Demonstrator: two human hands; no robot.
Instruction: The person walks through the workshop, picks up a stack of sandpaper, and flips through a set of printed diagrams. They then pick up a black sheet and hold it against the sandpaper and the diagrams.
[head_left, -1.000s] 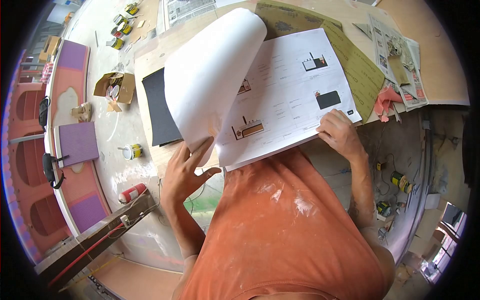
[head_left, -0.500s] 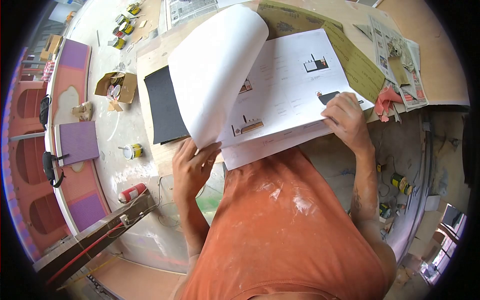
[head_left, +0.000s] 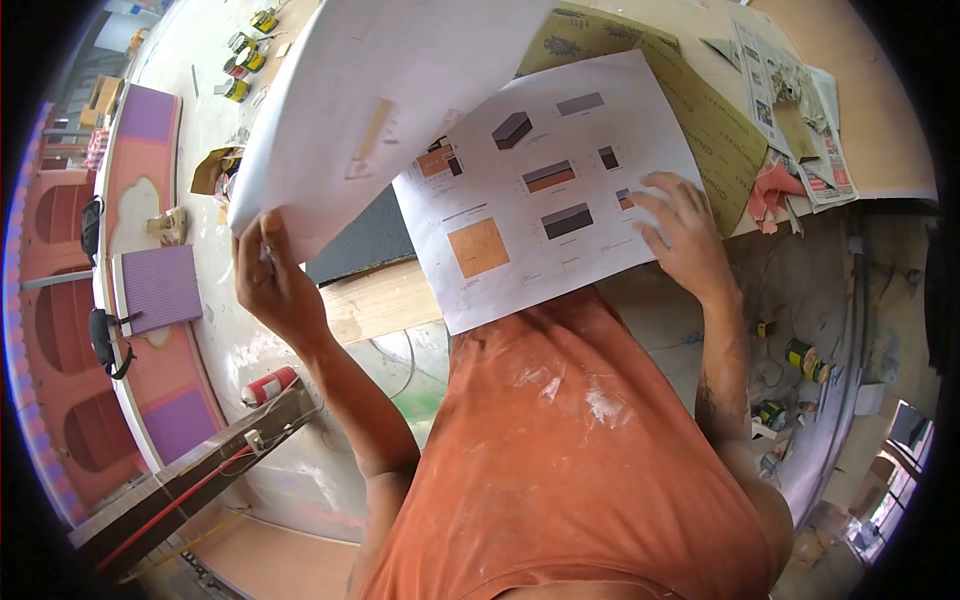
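My left hand [head_left: 275,280] pinches the lower left edge of a large white sheet [head_left: 380,80] and holds it up and over to the left. The lifted sheet curves, and its print shows faintly through. Below it, a printed page [head_left: 585,265] lies bared, with drawings of box-like blocks and an orange-brown square. My right hand [head_left: 690,240] is over this page's right edge, fingers apart and slightly bent, with nothing in them. A dark sheet [head_left: 370,235] on the board is partly hidden by the lifted paper.
Brown sheets with printed lettering [head_left: 710,130] lie behind the page. Newspaper [head_left: 825,175] and a torn red scrap [head_left: 775,195] are to the right. Paint cans [head_left: 235,90], a cardboard box [head_left: 212,172] and a red-and-white cylinder [head_left: 268,386] stand at left.
My left hand has moved left and up, swinging the sheets over and baring a different page. My right hand has let go of the page's right corner and its fingers have spread.
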